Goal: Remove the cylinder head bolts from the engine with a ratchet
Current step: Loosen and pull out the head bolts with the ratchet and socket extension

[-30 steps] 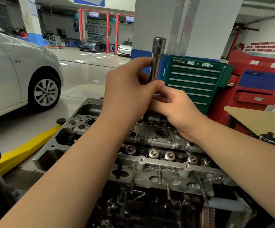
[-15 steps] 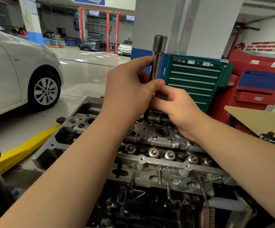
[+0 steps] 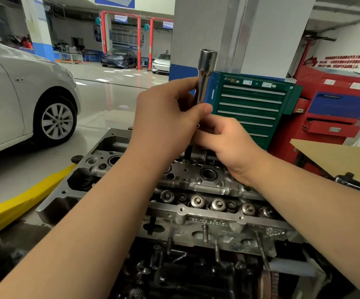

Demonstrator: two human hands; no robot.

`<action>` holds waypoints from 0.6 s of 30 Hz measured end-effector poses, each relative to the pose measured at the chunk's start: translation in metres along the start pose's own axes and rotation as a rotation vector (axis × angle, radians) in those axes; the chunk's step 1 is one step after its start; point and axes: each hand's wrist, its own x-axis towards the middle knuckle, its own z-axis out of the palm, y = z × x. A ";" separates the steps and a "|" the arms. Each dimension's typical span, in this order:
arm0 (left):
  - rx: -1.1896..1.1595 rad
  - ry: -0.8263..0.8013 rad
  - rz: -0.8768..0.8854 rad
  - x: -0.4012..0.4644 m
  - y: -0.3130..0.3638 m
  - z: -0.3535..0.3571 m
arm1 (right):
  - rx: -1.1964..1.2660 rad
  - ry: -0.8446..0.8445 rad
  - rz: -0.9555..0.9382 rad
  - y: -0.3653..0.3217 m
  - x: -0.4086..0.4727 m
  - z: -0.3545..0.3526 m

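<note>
A long, polished chrome socket (image 3: 205, 76) is held upright above the engine (image 3: 196, 190), its open round end uppermost; its lower part is hidden by both hands. It is gripped between the thumb and curled fingers of the left hand (image 3: 166, 124), while something unseen beneath it is pinched by the right hand (image 3: 228, 143). Rough cast grey metal, round valve springs and bare studs are seen on the head. Raised casting numbers on its edge cannot be read. Behind, a green drawer cabinet (image 3: 250, 108) and a silver car (image 3: 19, 93) are seen.

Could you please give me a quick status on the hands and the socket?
Left hand grips upright socket. Right hand pinches below it. Both above cylinder head; nothing blocking.
</note>
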 end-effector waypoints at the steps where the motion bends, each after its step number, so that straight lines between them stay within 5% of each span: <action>1: -0.006 0.013 -0.006 0.000 0.000 -0.001 | 0.007 -0.022 0.014 0.001 -0.001 -0.001; 4: -0.044 0.018 -0.029 0.001 -0.001 -0.002 | 0.001 -0.050 0.039 0.002 -0.002 -0.002; 10: -0.115 -0.076 0.005 -0.001 0.000 0.002 | -0.106 0.155 0.030 0.006 0.003 -0.001; 18: -0.041 0.029 -0.014 0.001 -0.001 -0.003 | -0.073 -0.061 0.011 0.006 -0.002 -0.003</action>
